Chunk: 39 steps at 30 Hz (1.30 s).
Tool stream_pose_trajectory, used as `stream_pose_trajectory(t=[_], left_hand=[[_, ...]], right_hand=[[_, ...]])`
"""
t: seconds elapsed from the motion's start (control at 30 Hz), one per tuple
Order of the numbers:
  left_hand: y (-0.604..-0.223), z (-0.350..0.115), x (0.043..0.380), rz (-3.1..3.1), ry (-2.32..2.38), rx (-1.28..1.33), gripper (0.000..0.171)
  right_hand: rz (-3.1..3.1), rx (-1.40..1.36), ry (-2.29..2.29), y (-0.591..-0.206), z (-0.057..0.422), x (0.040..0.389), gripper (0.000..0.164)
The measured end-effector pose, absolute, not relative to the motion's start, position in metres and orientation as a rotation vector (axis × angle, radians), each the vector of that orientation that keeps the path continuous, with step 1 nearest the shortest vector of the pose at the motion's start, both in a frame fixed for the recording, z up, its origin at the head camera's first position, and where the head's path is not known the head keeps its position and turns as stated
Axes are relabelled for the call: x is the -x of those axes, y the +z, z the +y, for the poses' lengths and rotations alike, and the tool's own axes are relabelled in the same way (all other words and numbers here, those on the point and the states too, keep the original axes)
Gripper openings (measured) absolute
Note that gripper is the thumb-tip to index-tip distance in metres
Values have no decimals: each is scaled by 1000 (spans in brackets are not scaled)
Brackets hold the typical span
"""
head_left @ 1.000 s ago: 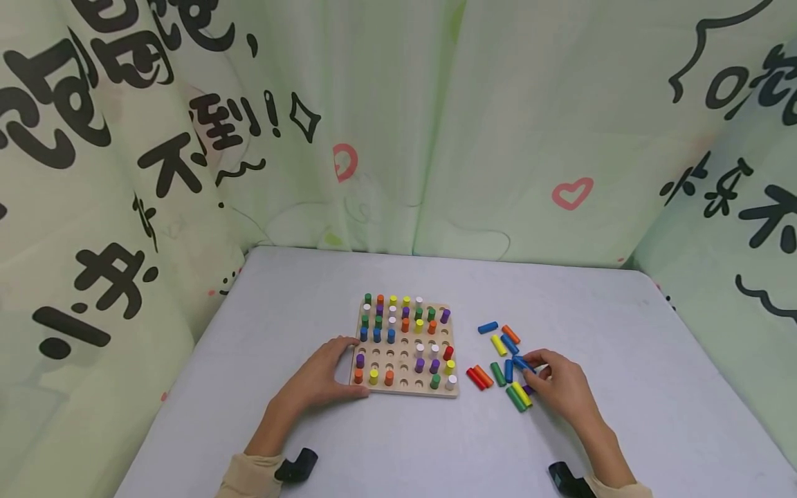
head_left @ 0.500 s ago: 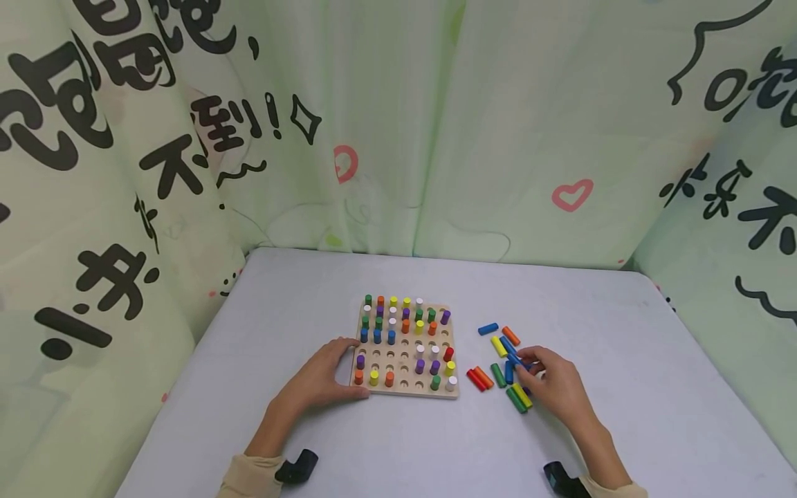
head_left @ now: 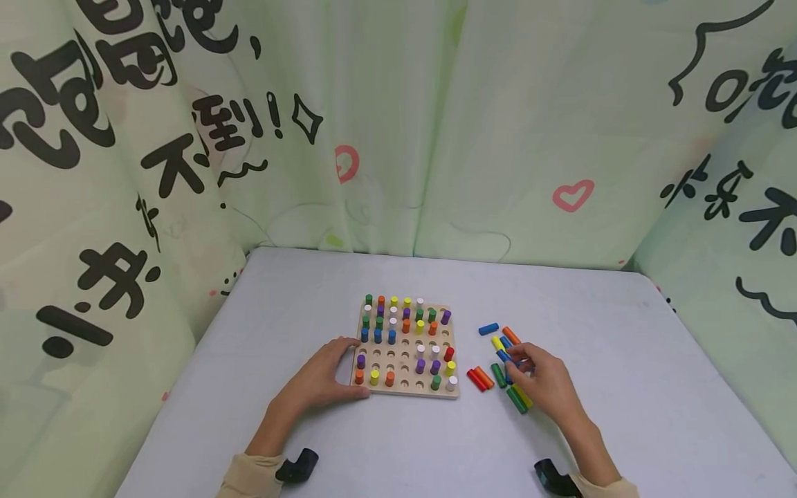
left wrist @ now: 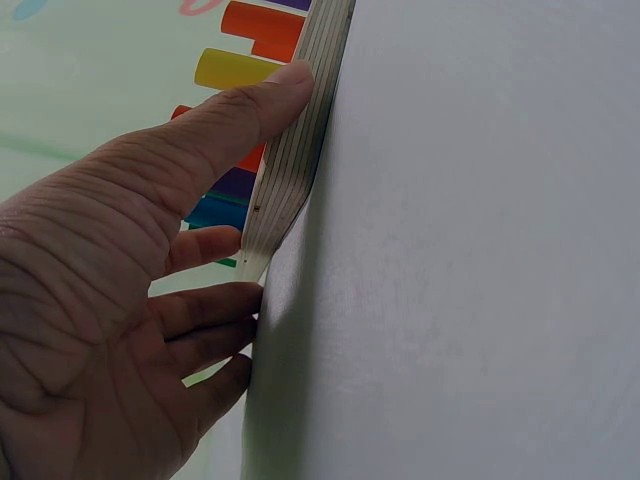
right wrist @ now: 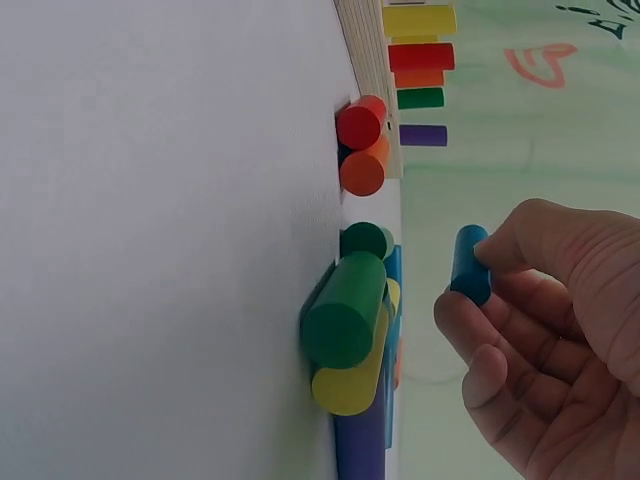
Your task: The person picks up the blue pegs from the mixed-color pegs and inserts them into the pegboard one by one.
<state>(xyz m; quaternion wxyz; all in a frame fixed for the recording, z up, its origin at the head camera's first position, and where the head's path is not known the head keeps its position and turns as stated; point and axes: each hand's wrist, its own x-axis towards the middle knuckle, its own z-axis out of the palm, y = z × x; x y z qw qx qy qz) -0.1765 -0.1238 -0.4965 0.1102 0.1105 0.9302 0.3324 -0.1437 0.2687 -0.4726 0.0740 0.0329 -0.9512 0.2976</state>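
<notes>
A wooden pegboard (head_left: 407, 393) with upright colored pegs in many of its holes lies on the table. My left hand (head_left: 320, 377) grips its near left corner; in the left wrist view the thumb lies on the board's layered edge (left wrist: 285, 160), with a yellow peg (left wrist: 235, 68) just beyond. Between thumb and fingertips, my right hand (head_left: 548, 384) pinches a blue peg (right wrist: 470, 265), held above the loose pegs right of the board. Under that hand, the right wrist view shows a green peg (right wrist: 345, 325), a yellow peg (right wrist: 345, 390) and a purple peg (right wrist: 360, 450) lying down.
Red (head_left: 476, 380) and orange (head_left: 484, 377) pegs lie side by side between board and right hand. Another blue peg (head_left: 488, 329) lies at the back of the scattered pile. A printed curtain (head_left: 486, 138) surrounds the white table (head_left: 311, 283).
My right hand has lifted the blue peg out of the pile and moved it left, slightly away from me. The left hand stays on the board.
</notes>
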Motion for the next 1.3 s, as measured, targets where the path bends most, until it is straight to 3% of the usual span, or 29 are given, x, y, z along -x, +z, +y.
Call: stream_pose_trajectory(t=[1.3], left_hand=[[-494,-123,176,2732,983,-327,93]], right_hand=[[-2797,-182,1047,-463,219,163,28]])
